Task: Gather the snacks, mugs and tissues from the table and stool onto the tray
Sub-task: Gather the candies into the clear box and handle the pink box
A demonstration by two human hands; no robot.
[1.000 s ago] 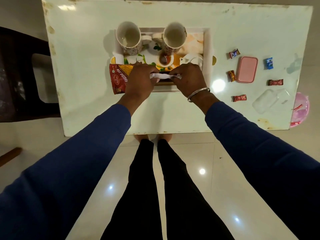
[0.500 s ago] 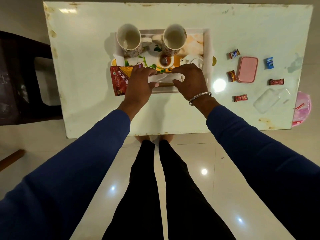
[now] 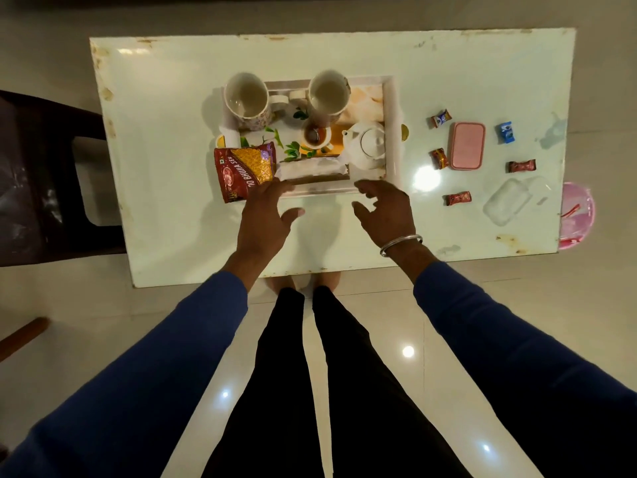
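Observation:
A printed tray (image 3: pixel 393 132) lies on the white table (image 3: pixel 172 115). Two floral mugs (image 3: pixel 246 100) (image 3: pixel 328 94) stand at its far side. A red snack packet (image 3: pixel 244 172) overhangs the tray's near left corner. White tissues (image 3: pixel 312 167) lie flat along the tray's near edge. My left hand (image 3: pixel 265 219) hovers just in front of the packet, fingers apart, holding nothing. My right hand (image 3: pixel 386 208) is open too, close to the tray's near right corner. Several small wrapped candies (image 3: pixel 440 118) (image 3: pixel 457 198) lie on the table to the right.
A pink lidded box (image 3: pixel 467 150) and a clear plastic lid (image 3: pixel 510 201) sit among the candies. A pink stool (image 3: pixel 577 215) shows past the table's right edge with a wrapper on it. A dark chair (image 3: pixel 41 174) stands left. My legs are at the near edge.
Both hands let go of the tissues, which now lie on the tray's near edge, and drew back toward me with fingers spread.

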